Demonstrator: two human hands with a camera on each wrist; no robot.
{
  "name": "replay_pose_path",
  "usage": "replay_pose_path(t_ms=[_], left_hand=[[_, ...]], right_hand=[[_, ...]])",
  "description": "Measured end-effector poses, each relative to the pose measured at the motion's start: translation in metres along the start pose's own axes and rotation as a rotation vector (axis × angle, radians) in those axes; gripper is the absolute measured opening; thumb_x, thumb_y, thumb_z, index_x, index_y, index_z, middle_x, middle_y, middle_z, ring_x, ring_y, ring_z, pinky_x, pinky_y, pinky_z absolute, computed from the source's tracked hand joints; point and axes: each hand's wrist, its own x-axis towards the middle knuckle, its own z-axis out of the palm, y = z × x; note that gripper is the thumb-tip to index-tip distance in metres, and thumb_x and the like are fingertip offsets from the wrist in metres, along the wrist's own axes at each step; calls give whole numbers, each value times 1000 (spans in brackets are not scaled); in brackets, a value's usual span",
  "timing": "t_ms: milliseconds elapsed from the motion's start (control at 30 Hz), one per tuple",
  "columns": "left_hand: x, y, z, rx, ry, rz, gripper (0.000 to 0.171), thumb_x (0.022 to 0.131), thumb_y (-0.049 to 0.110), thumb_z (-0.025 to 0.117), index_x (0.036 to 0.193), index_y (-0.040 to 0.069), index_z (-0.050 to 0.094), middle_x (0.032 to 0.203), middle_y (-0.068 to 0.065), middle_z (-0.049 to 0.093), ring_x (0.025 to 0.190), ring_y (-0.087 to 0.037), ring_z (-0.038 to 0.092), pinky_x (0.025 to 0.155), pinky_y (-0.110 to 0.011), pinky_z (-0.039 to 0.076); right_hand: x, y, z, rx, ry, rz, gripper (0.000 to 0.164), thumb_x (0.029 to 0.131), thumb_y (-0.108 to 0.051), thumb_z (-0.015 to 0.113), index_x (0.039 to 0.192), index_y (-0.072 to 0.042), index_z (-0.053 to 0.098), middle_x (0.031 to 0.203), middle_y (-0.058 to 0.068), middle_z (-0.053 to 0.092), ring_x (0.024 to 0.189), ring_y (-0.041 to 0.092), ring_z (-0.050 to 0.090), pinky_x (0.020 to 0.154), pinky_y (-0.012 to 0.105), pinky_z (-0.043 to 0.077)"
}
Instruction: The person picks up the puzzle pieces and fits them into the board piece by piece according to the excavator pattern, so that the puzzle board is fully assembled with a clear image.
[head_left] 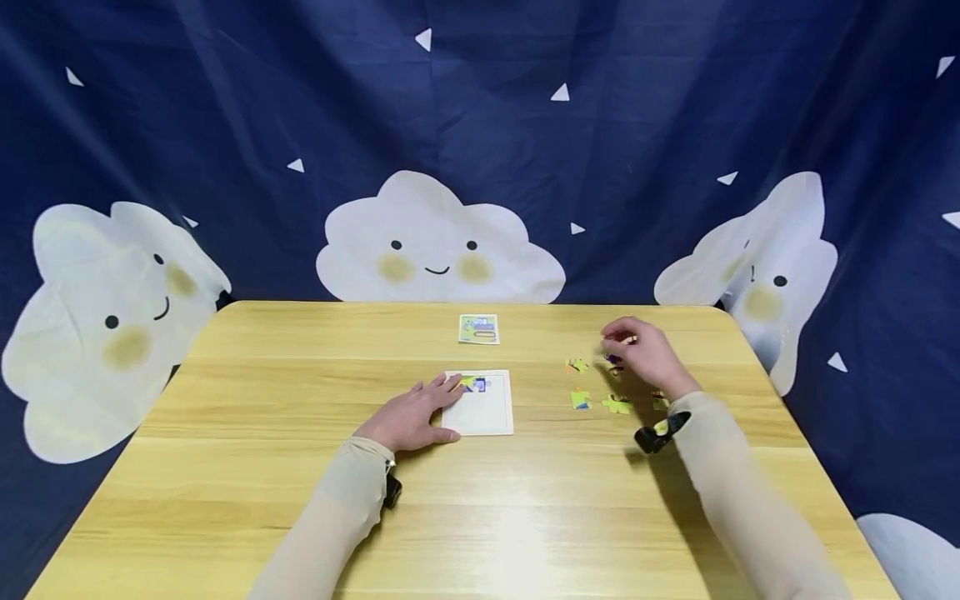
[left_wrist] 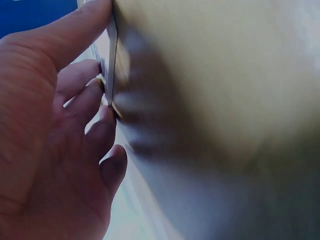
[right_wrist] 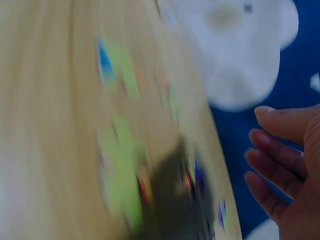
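Observation:
A white square puzzle board lies on the table, with a few joined pieces along its far edge. My left hand rests on the board's left side, fingers extended and thumb by the near corner; the left wrist view shows its fingertips against the board's edge. To the right, my right hand hovers above loose jigsaw pieces. In the right wrist view its fingers are loosely bent and apart, with nothing visible between them. Green jigsaw pieces below it are blurred.
Beyond the board lies a small picture card. Several loose pieces, including a green one and a green-and-blue one, lie right of the board. A dark blue curtain with clouds hangs behind the wooden table.

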Motion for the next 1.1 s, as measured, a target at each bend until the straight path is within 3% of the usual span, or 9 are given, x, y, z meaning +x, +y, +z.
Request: replay_pose_path(t_ms=[233,500,700,867,1100], left_hand=[[-1,-2,0,-30,0,14,75,90,38,71,152,11,38,161,-3,23,146,-27,18,116,-51,19],[1,1,2,-38,-8,21,75,90,36,72,152,11,38,161,-4,22,146,-28,17,115,-52,20],[1,2,1,-56,3,22,75,89,34,73,151,10,40,160,-4,24,146,-28,17,116,-53,19],[2,0,2,-44,-3,24,76,89,35,73,151,9,39,160,-4,24,147,-26,16,117,-50,13],[2,-2,2,-40,-5,17,77,88,35,74,151,10,38,160,-3,24,147,-25,15,118,-48,10]], right_hand=[[18,41,-38,-213,-53,53,28,93,-2,62,117,10,60,116,27,54,100,41,55,83,51,47],[23,62,-43,-322,-156,59,36,94,-7,65,126,8,58,116,28,50,104,43,49,89,57,43],[24,66,-43,-325,-156,30,26,92,-5,67,116,5,64,113,27,49,103,41,44,88,58,40],[27,65,-42,-311,-165,25,21,90,-2,69,107,5,60,105,23,49,99,40,41,85,55,40],[29,62,-37,-203,-138,117,22,92,4,62,110,4,50,95,19,54,85,33,51,73,44,45]])
